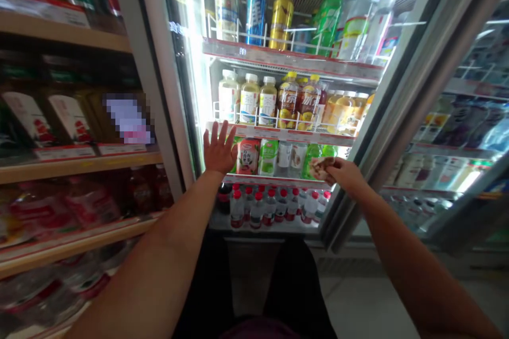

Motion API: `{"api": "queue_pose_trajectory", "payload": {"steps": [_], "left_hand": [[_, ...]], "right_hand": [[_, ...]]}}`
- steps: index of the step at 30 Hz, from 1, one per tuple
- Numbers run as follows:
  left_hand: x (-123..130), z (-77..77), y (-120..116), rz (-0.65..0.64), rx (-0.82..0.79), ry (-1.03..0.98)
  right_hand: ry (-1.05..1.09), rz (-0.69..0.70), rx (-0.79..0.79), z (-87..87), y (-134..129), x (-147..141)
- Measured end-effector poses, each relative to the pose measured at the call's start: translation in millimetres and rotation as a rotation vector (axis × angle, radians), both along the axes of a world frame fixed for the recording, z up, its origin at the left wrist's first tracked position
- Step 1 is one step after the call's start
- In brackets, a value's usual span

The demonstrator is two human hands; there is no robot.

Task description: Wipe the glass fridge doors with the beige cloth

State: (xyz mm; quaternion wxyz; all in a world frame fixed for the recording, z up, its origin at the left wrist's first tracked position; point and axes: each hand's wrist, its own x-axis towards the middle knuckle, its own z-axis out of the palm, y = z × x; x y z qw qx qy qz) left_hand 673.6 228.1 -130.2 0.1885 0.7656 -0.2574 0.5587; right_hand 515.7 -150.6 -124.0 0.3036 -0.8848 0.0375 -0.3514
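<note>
My left hand is raised with fingers spread in front of the lit drinks fridge, holding nothing. It is beside a red carton on the third shelf; I cannot tell whether it touches anything. My right hand pinches a small, crumpled-looking, mottled brown-and-white piece, whose kind I cannot make out. Behind that piece are green bottles, partly covered by it. A green carton stands between my hands. Above them are tea bottles with yellow caps and pale bottles with white caps.
The fridge door frame slants past my right hand. Cans and bottles fill the top shelf, and red-capped bottles the bottom. Wooden shelves of drinks stand at left. Another glass-fronted cooler section is at right.
</note>
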Motion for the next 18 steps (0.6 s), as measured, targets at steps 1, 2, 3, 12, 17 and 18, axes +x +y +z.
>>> {"api": "queue_pose_trajectory", "payload": {"steps": [1, 2, 3, 12, 17, 18], "left_hand": [[0.1, 0.0, -0.1, -0.006, -0.005, 0.003], [0.3, 0.0, -0.2, -0.009, -0.007, 0.006], [0.3, -0.2, -0.3, -0.009, -0.007, 0.009], [2.2, -1.9, 0.8, 0.033, 0.023, -0.044], [3.6, -2.8, 1.4, 0.019, 0.012, -0.035], [3.8, -3.1, 1.4, 0.018, 0.012, -0.037]], "right_hand": [[-0.095, -0.070, 0.009, 6.1, -6.8, 2.8], [-0.218, -0.149, 0.013, 9.5, -12.4, 6.3], [-0.347, -0.225, 0.015, 9.2, -16.4, 10.3], [-0.699, 0.080, -0.516, -95.1, -0.4, 32.5], [-0.564, 0.075, -0.663, -68.1, -37.1, 30.6], [-0.598, 0.011, -0.588, -56.1, -46.5, 33.0]]}}
